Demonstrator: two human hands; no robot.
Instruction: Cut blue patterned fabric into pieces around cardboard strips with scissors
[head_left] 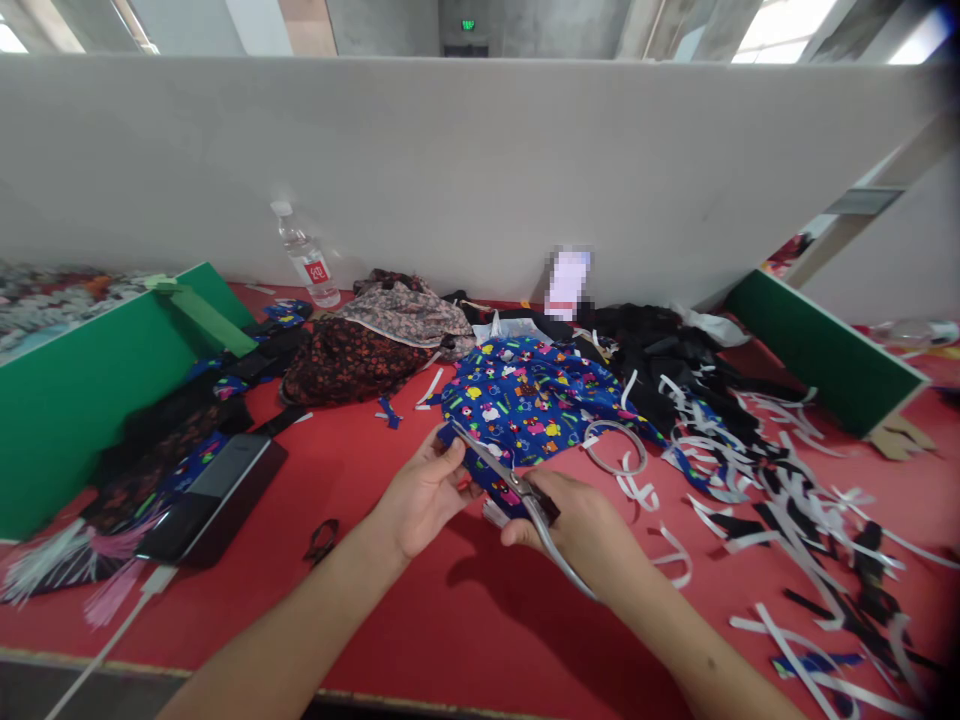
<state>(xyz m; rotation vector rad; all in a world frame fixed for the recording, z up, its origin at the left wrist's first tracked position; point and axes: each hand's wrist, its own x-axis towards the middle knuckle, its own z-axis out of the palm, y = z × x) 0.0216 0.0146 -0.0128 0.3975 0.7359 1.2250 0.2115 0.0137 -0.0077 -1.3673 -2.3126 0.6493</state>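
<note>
A blue cloth (pixel 536 395) with a bright cartoon print lies bunched in the middle of the red table (pixel 360 620). My left hand (pixel 420 495) pinches an edge of blue cloth between thumb and fingers, just in front of that heap. From the right, my right hand (pixel 581 525) grips a pair of metal scissors (pixel 491 463). Their blades point up and left along the held cloth, with the tips close to my left thumb. How far the blades are apart is hard to make out. White threads hang below the cloth by my right thumb.
Flowered cloth (pixel 360 360) and a water bottle (pixel 309 258) stand behind on the left. A black power bank (pixel 210 500) with a cable lies left. White and black strips (pixel 795 530) litter the right. Green boards (pixel 832 350) edge both sides; a white partition (pixel 450 160) closes the back.
</note>
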